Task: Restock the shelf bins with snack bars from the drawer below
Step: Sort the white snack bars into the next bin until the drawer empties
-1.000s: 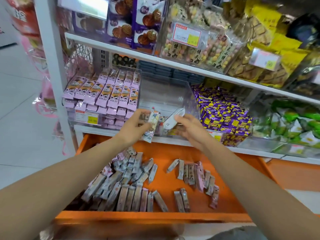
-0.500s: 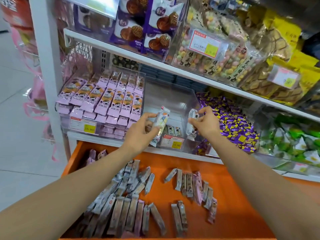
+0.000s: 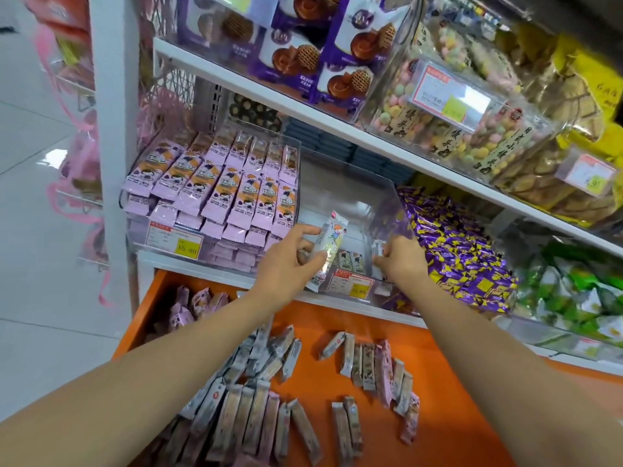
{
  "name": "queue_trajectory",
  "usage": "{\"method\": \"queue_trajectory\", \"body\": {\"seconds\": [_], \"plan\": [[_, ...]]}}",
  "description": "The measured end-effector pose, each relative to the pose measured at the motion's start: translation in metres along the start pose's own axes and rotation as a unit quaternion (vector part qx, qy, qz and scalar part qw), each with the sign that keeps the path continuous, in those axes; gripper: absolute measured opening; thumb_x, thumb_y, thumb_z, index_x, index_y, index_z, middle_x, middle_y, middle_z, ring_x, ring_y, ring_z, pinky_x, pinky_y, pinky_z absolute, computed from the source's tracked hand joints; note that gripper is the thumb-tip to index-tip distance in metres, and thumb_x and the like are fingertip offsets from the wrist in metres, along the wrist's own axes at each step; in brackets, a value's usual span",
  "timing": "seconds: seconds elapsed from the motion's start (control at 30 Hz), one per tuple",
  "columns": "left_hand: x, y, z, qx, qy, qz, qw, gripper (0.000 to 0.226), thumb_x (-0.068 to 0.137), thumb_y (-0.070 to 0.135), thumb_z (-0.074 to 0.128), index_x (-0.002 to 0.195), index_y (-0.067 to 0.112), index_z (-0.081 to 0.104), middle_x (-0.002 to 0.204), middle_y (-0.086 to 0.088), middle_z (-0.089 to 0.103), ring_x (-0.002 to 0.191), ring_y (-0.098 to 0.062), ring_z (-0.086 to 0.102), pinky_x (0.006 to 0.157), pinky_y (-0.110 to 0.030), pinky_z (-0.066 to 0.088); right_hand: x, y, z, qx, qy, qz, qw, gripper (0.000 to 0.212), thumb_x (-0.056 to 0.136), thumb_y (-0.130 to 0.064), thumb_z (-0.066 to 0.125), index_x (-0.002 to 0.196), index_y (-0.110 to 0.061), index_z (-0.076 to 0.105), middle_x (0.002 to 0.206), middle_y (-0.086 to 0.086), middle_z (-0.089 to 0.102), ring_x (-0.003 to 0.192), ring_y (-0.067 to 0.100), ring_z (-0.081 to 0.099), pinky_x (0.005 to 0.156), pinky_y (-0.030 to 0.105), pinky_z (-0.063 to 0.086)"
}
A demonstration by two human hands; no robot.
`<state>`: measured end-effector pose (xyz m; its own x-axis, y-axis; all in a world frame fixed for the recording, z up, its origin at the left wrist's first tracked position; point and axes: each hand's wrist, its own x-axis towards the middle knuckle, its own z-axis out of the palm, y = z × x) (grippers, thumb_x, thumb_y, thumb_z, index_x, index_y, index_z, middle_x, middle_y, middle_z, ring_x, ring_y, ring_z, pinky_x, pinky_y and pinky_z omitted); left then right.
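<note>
My left hand [image 3: 290, 261] grips a white cartoon-printed snack bar [image 3: 328, 244], held upright at the front lip of the clear middle bin [image 3: 350, 197]. My right hand [image 3: 403, 259] reaches over the bin's front wall and pinches a second bar [image 3: 378, 248], mostly hidden by the fingers. A few bars [image 3: 350, 261] lie on the bin's floor. Below, the open orange drawer [image 3: 438, 382] holds several loose bars: a large pile [image 3: 249, 399] at left and a smaller row [image 3: 374, 369] at right.
A full bin of purple-wrapped bars [image 3: 219, 187] stands left of the clear bin. Purple-and-yellow candies [image 3: 451, 251] fill the bin to its right, green packs [image 3: 573, 291] further right. A shelf [image 3: 303, 109] with packaged biscuits hangs overhead. A white upright post [image 3: 111, 129] bounds the left.
The right hand has dropped lower into the clear bin with its bar. The left hand with its bar has stayed at the bin's front lip.
</note>
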<state>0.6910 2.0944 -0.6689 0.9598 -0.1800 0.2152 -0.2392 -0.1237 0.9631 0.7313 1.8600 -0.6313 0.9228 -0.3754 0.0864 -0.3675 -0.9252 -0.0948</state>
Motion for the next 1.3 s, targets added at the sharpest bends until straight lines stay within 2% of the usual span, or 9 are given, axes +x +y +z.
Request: {"method": "queue_trajectory", "body": {"seconds": [0.17, 0.27, 0.4, 0.57, 0.77, 0.9, 1.03, 1.13, 1.3], "plan": [[-0.001, 0.001, -0.001, 0.008, -0.003, 0.007, 1.0, 0.038, 0.092, 0.031, 0.063, 0.128, 0.028, 0.05, 0.099, 0.01, 0.068, 0.074, -0.006, 0.061, 0.077, -0.048, 0.056, 0.005, -0.006, 0.003, -0.067, -0.018, 0.018, 0.997, 0.026, 0.083, -0.017, 0.073, 0.1, 0.0, 0.065, 0.098, 0.018, 0.066, 0.096, 0.036, 0.064, 0.074, 0.039, 0.054], [-0.002, 0.004, -0.002, 0.002, -0.005, 0.006, 1.0, 0.039, 0.092, 0.031, 0.063, 0.129, 0.026, 0.05, 0.099, 0.012, 0.068, 0.075, -0.005, 0.061, 0.077, -0.045, 0.057, 0.007, -0.003, 0.004, -0.085, -0.019, 0.004, 0.996, 0.018, 0.085, -0.013, 0.067, 0.097, 0.001, 0.066, 0.098, 0.019, 0.067, 0.096, 0.036, 0.065, 0.075, 0.038, 0.054], [-0.002, 0.008, 0.0, -0.015, -0.003, -0.005, 1.0, 0.039, 0.093, 0.028, 0.063, 0.13, 0.022, 0.049, 0.096, 0.015, 0.066, 0.077, -0.005, 0.062, 0.078, -0.039, 0.058, 0.008, 0.001, -0.002, 0.1, -0.027, -0.028, 0.994, 0.017, 0.09, -0.02, 0.059, 0.085, -0.005, 0.067, 0.085, 0.015, 0.07, 0.08, 0.031, 0.069, 0.078, 0.043, 0.057], [-0.003, 0.014, 0.006, -0.02, 0.006, -0.011, 1.0, 0.041, 0.093, 0.027, 0.064, 0.13, 0.016, 0.049, 0.089, 0.012, 0.063, 0.079, -0.007, 0.059, 0.08, -0.039, 0.054, -0.028, -0.026, -0.031, 0.443, -0.161, -0.083, 0.878, 0.015, 0.095, -0.02, 0.06, 0.102, -0.006, 0.061, 0.091, 0.009, 0.068, 0.069, 0.014, 0.063, 0.057, 0.022, 0.052], [-0.002, 0.02, 0.012, -0.059, 0.018, -0.04, 0.997, 0.039, 0.092, 0.025, 0.065, 0.126, 0.015, 0.049, 0.092, 0.008, 0.062, 0.078, -0.003, 0.058, 0.07, -0.02, 0.049, -0.054, -0.041, -0.034, 0.554, -0.285, -0.098, 0.776, 0.025, 0.09, -0.013, 0.066, 0.11, -0.006, 0.053, 0.092, 0.004, 0.068, 0.084, 0.016, 0.066, 0.079, 0.035, 0.057], [-0.005, 0.022, 0.009, -0.044, -0.005, -0.035, 0.998, 0.039, 0.095, 0.026, 0.061, 0.131, 0.016, 0.049, 0.11, -0.002, 0.065, 0.093, -0.012, 0.062, 0.08, -0.028, 0.053, -0.058, -0.037, -0.034, 0.553, -0.295, -0.099, 0.773, 0.039, 0.084, -0.001, 0.07, 0.116, -0.011, 0.05, 0.104, 0.01, 0.069, 0.097, 0.022, 0.068, 0.09, 0.041, 0.055], [-0.006, 0.028, 0.004, 0.054, -0.025, 0.018, 0.998, 0.037, 0.098, 0.026, 0.054, 0.134, 0.017, 0.054, 0.11, 0.001, 0.064, 0.086, -0.014, 0.062, 0.079, -0.037, 0.055, -0.06, -0.039, -0.038, 0.569, -0.269, -0.083, 0.773, 0.044, 0.084, 0.004, 0.068, 0.12, -0.009, 0.048, 0.104, 0.013, 0.069, 0.089, 0.02, 0.07, 0.076, 0.031, 0.057], [-0.006, 0.028, -0.01, 0.234, 0.063, 0.14, 0.96, 0.025, 0.097, 0.021, 0.051, 0.118, 0.017, 0.063, 0.101, 0.005, 0.057, 0.084, -0.013, 0.056, 0.077, -0.033, 0.045, -0.055, -0.042, -0.044, 0.593, -0.233, -0.052, 0.769, 0.043, 0.085, 0.001, 0.068, 0.122, -0.008, 0.05, 0.096, 0.008, 0.072, 0.083, 0.015, 0.071, 0.068, 0.025, 0.057], [0.0, 0.007, -0.041, 0.424, 0.15, 0.245, 0.859, 0.036, 0.086, 0.026, 0.043, 0.116, 0.02, 0.063, 0.125, 0.0, 0.059, 0.125, -0.024, 0.044, 0.104, -0.042, 0.024, -0.031, -0.051, -0.037, 0.584, -0.17, 0.011, 0.793, 0.042, 0.088, -0.003, 0.068, 0.126, -0.007, 0.052, 0.097, 0.003, 0.068, 0.082, 0.011, 0.067, 0.07, 0.025, 0.056]]}}
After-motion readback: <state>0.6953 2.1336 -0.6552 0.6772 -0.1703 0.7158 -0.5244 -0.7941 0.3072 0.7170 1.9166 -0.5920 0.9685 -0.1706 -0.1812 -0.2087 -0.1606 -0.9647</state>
